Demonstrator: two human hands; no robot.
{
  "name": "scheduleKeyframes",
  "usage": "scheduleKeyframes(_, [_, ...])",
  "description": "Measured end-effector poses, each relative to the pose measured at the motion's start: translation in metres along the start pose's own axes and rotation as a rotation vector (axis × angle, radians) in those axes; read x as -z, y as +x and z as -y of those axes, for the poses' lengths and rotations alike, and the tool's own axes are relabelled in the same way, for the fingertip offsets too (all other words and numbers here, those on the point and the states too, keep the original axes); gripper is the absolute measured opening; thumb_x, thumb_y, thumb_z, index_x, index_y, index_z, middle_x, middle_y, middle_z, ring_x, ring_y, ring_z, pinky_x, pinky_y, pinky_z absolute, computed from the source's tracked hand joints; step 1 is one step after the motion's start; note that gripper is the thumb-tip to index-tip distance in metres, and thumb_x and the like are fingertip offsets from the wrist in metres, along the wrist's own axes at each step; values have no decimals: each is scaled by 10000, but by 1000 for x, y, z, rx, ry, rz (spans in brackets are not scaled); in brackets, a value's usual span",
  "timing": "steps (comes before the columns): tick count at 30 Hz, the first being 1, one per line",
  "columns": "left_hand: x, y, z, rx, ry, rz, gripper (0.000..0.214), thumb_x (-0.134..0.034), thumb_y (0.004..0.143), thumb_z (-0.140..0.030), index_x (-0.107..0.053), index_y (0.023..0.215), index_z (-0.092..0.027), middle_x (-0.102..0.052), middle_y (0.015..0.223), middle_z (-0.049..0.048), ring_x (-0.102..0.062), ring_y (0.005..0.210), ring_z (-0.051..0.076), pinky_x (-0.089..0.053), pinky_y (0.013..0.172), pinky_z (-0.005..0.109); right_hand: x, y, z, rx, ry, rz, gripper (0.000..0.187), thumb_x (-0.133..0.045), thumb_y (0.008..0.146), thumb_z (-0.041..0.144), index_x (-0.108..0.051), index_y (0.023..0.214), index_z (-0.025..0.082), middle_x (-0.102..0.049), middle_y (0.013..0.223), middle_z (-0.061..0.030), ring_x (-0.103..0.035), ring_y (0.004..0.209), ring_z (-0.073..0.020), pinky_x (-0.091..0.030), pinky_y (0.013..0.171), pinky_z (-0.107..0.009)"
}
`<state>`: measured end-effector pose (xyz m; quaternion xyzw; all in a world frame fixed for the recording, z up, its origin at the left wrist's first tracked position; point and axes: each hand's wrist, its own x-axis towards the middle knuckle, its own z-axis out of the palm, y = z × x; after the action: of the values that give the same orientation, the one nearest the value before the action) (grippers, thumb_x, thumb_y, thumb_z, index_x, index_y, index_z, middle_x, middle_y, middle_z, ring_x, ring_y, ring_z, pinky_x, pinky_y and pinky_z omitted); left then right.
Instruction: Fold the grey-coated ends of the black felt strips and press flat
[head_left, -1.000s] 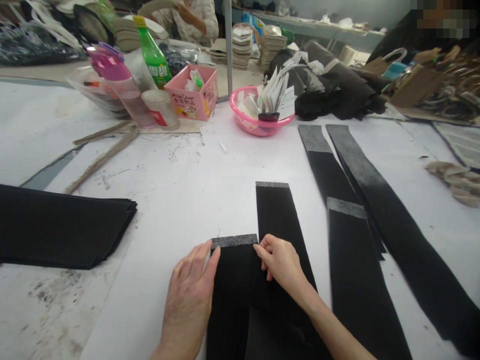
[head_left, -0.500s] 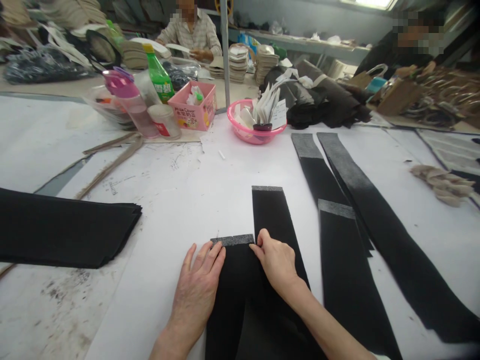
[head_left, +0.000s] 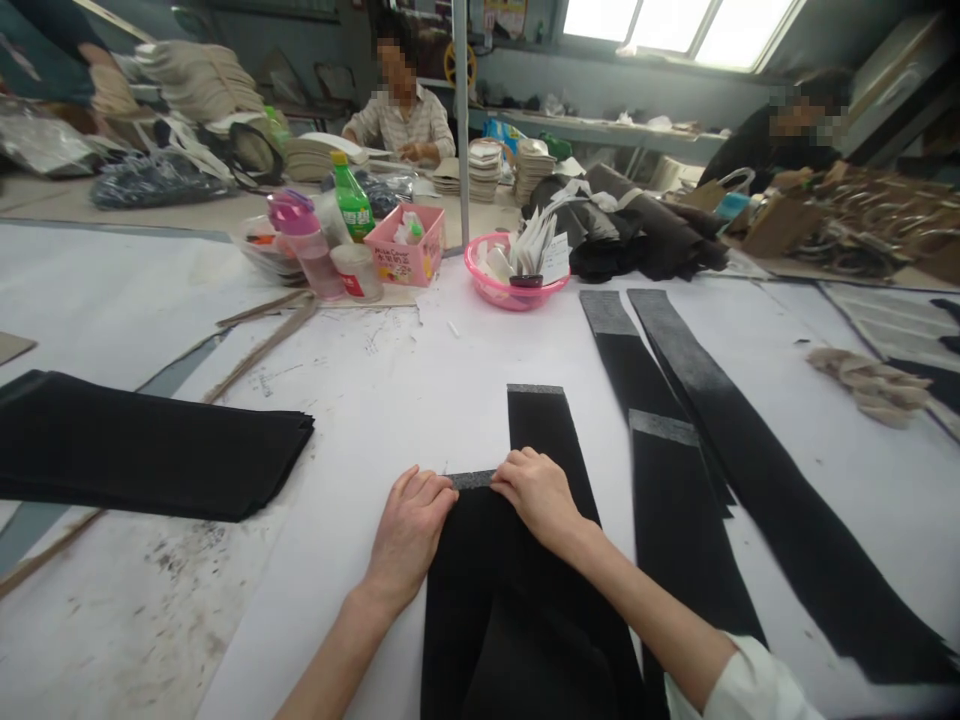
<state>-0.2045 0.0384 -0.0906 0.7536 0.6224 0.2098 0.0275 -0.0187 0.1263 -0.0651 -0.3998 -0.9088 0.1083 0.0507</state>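
Observation:
A black fabric piece (head_left: 469, 560) with a grey speckled band along its far edge lies in front of me. At the left corner of that edge my left hand (head_left: 411, 530) pinches the fabric, fingers curled together. My right hand (head_left: 538, 497) is closed on the right corner, thumb against fingertips. Another black strip (head_left: 540, 420) with a grey end shows just beyond my right hand, partly beneath the piece. Nearer me, a loose fold of dark fabric (head_left: 544, 660) lies over the piece.
Right of my hands lie more black strips (head_left: 682, 520) with grey ends. A black fabric stack (head_left: 150, 445) lies at left. Further back stand a pink basin (head_left: 502, 290) with papers, a pink box (head_left: 409, 250), a green bottle (head_left: 351, 205) and a metal pole (head_left: 461, 120). People sit beyond.
My left hand has gone from lying flat with fingers spread to pinching the left corner. My right hand stays on the right corner. The view has tilted up.

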Motion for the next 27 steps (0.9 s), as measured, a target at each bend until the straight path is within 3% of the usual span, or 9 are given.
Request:
scheduleKeyframes(5, [1,2,3,-27,-9,19,218,-414,915,-116,-612,898,-207,-635,959,19,-565,977,171,-340,1067,440,-4,20,11,-31,-95,-43,108,-664,852,326,-634,855,222,-622,899,-33,-525,890,-200,-374,716,-296])
scheduleKeyframes(12, [-3,6,11,-47,-33,40,161,-471,900,-109,-594,885,-211,-614,903,3,-554,928,163,-325,1069,447,-10,28,9,83,-56,30,200,-710,813,341,-626,942,213,-633,954,-33,-538,935,-211,-372,740,-307])
scheduleKeyframes(15, [-4,10,15,-21,-82,70,144,-471,910,-139,-592,891,-215,-592,877,7,-544,889,166,-411,973,402,-9,35,11,82,-60,65,186,-706,818,331,-623,927,206,-640,937,-40,-543,926,-218,-364,733,-309])
scheduleKeyframes(18, [-5,15,17,38,-106,90,133,-470,916,-171,-582,971,-216,-570,945,31,-534,901,178,-471,832,343,-8,43,10,83,-64,110,178,-699,821,342,-622,890,197,-636,920,-52,-545,893,-217,-354,696,-300])
scheduleKeyframes(22, [-6,19,22,71,-31,94,315,-568,851,-139,-533,1156,-210,-542,1099,60,-513,997,206,-462,856,363,-8,49,4,122,1,137,202,-749,773,343,-618,834,202,-617,905,-31,-533,866,-195,-333,660,-279])
scheduleKeyframes(27, [-4,21,27,28,-21,141,213,-597,847,-172,-583,1054,-217,-573,1043,34,-509,984,204,-442,860,369,-12,42,-3,180,106,83,132,-736,795,287,-633,835,215,-616,858,2,-508,853,-165,-317,678,-275])
